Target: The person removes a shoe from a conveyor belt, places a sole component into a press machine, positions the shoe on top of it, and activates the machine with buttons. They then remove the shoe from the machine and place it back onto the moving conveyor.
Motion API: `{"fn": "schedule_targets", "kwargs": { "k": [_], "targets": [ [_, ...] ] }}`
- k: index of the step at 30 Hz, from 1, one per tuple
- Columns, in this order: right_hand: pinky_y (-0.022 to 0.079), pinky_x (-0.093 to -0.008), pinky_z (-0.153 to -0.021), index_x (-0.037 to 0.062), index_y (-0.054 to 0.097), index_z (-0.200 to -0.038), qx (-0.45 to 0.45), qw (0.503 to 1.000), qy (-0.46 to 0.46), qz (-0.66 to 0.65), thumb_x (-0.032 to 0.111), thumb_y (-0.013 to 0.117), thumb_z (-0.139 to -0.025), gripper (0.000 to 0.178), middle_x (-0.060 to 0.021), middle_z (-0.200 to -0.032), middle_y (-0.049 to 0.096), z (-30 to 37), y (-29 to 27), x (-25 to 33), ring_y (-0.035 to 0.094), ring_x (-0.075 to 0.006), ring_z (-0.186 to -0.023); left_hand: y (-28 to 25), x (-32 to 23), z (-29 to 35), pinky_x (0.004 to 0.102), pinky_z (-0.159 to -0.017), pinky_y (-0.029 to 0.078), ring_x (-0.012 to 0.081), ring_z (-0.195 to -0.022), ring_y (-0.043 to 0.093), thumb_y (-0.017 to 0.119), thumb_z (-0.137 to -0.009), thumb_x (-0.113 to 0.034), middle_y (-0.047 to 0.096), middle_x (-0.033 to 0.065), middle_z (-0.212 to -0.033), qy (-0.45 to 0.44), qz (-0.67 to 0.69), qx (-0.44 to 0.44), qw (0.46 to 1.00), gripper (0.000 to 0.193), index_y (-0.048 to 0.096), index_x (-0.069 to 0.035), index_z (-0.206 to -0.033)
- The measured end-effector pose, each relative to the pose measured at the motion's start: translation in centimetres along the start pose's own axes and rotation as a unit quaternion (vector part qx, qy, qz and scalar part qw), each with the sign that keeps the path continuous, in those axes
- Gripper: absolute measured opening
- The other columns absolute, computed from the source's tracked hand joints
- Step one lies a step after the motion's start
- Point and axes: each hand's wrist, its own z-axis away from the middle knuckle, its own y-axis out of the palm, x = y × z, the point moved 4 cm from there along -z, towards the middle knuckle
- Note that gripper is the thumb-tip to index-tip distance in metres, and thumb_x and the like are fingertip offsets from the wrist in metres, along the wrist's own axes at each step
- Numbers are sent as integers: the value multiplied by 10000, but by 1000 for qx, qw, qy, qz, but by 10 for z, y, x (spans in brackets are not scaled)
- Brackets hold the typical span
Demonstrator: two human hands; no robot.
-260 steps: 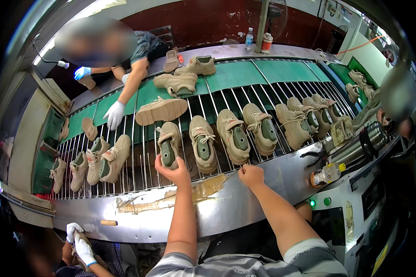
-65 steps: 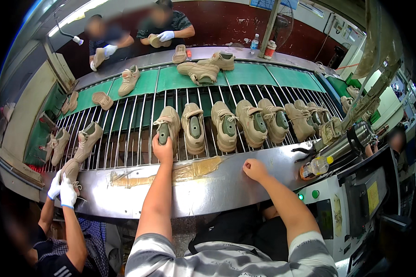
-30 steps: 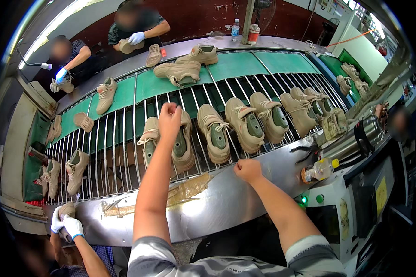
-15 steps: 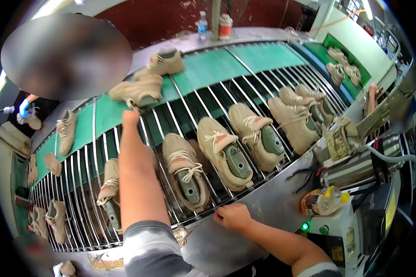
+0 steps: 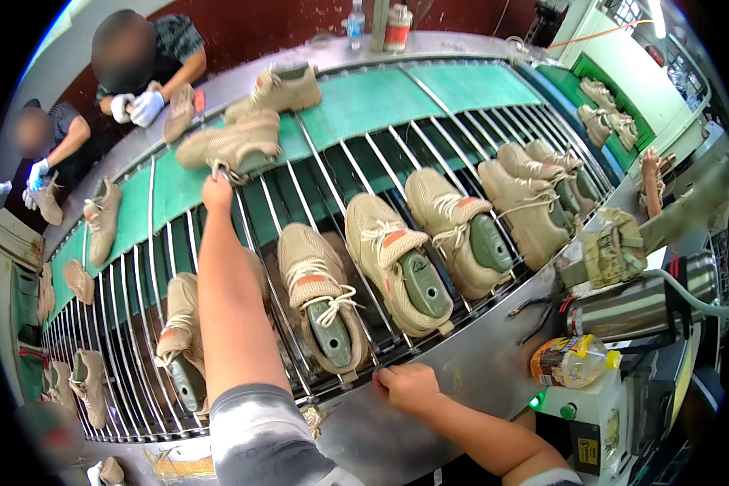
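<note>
My left hand (image 5: 217, 193) reaches far across the conveyor, its fingers closed at the laces of a beige lace-up shoe (image 5: 228, 144) lying on its side on the green belt (image 5: 356, 121). Just behind it another beige shoe (image 5: 287, 87) rests on the belt. By the near metal edge my right hand (image 5: 409, 387) is curled closed; what its fingers hold, if anything, is hidden. Nearest to it are beige shoes with green lasts inside, one shoe (image 5: 320, 283) to its left and another shoe (image 5: 393, 251) above it, both on the metal rods.
Across the conveyor, a co-worker's gloved hands (image 5: 142, 107) are beside a shoe (image 5: 180, 113); another person's gloved hand (image 5: 37, 174) is at far left. At right stand a steel flask (image 5: 640, 296), a yellow-labelled bottle (image 5: 571, 360) and a control box (image 5: 579, 413).
The view has shifted a little, bringing two co-workers more fully into sight. My left hand stays at the same shoe's laces, and my right hand remains by the near edge.
</note>
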Motion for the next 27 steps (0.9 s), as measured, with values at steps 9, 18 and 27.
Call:
{"fn": "schedule_targets", "kwargs": {
  "k": [9,18,27],
  "targets": [
    [477,-384,-476,92,599,-631,-83,996,-9,-27,160,662,-763,161,-79,-575,595,10,-14,17,600,-279,-524,-139,-140,72,288,-539,402,98,-567,497,544,-882,-212,561,12,-648,-9,415,152,897,252,628,-8,-760],
    [506,-446,-595,72,655,-702,-68,993,98,-1,268,608,-824,235,-127,-660,639,28,-6,29,632,-335,-646,-447,-183,334,244,-466,400,109,-531,520,535,-840,-130,555,16,-643,-10,578,274,769,145,571,-48,-726],
    [485,-559,-802,93,437,-1387,378,293,194,-856,601,507,-883,720,-227,-1272,549,208,-86,156,599,-433,-1030,-574,-192,516,289,-547,453,146,-564,553,557,-739,-72,608,73,-663,-51,546,565,616,120,593,14,-664]
  ]
}}
